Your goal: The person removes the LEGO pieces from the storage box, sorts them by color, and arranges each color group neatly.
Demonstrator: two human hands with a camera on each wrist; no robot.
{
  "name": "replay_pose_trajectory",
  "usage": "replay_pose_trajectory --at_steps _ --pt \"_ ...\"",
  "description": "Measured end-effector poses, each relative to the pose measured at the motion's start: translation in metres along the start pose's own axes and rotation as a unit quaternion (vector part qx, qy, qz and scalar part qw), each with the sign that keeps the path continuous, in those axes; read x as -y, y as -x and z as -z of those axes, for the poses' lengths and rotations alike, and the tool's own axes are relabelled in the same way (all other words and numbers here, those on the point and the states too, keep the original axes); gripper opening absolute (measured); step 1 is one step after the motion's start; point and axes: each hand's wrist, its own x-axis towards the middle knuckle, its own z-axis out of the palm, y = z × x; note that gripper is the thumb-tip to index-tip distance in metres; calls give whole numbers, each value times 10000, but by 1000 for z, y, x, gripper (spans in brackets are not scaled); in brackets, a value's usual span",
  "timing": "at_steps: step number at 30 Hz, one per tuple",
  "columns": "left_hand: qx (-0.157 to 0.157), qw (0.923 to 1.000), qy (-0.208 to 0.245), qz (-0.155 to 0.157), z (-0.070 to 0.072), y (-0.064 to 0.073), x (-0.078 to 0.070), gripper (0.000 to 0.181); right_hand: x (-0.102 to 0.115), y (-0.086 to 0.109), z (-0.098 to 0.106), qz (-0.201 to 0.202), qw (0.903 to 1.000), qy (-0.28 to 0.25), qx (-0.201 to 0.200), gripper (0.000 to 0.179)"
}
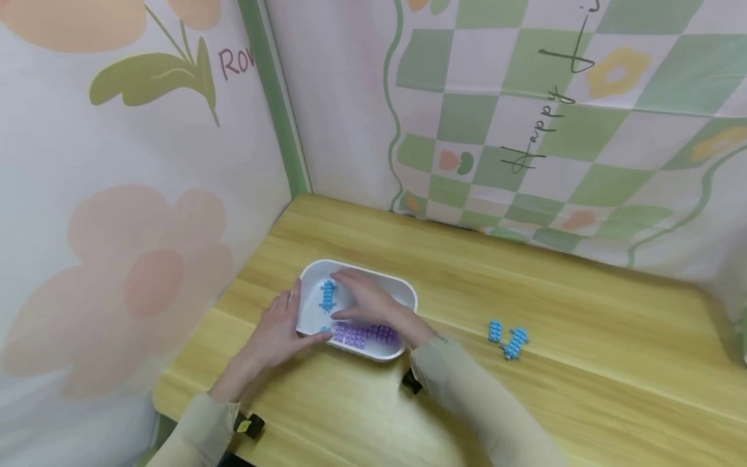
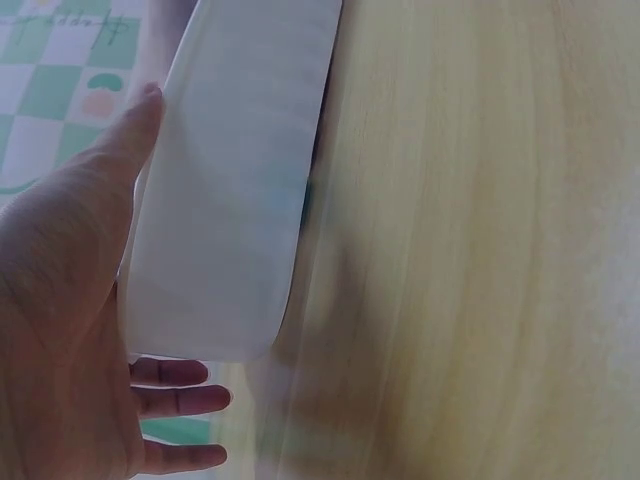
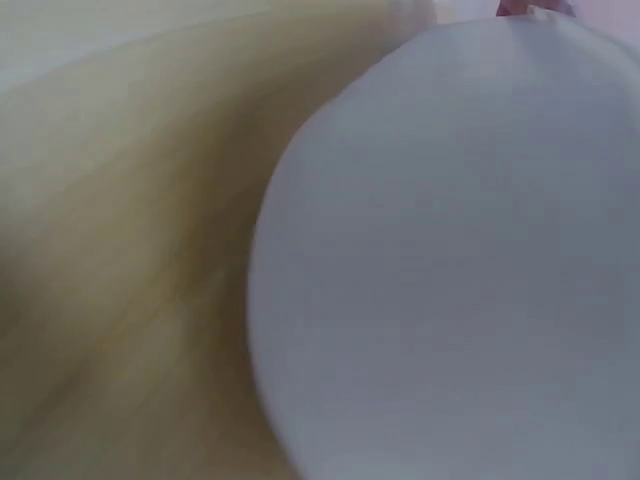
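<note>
A white tray (image 1: pixel 310 292) with rounded corners sits on the table. My left hand (image 1: pixel 279 331) spans its left near corner, thumb along the near rim and fingers at the left end. In the left wrist view that hand (image 2: pixel 60 270) has straight fingers beyond the tray's outer wall (image 2: pixel 230 190). Over the inside of the tray reaches my right hand (image 1: pixel 370 299), thumb and fingers spread apart. Left of its fingertips lies a blue building-block piece (image 1: pixel 328 296). Purple building blocks (image 1: pixel 350 335) line the near side, partly below the right hand. The right wrist view mostly shows the tray's outside (image 3: pixel 450 260).
To the right of the tray, a small blue block (image 1: pixel 495 331) and a larger blue block piece (image 1: pixel 515 344) lie on the wooden table (image 1: pixel 583 389). Patterned cloth (image 1: pixel 525 130) hangs behind the table, and another covers the left side.
</note>
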Motion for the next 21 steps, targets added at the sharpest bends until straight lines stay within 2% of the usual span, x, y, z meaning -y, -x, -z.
replay_pose_trajectory --at_steps 6,12,15,21 --pt "29 10000 6 70 1 0 -1 134 3 -14 -10 -62 9995 264 178 91" --pt "48 9999 -34 95 1 1 -3 133 2 -16 -16 -217 9976 632 166 80" --pt "53 9999 -22 101 1 1 -4 133 1 -17 -19 -161 9968 774 69 75" --pt "13 10000 0 91 2 1 -4 133 4 -21 -24 93 9939 1093 -92 78"
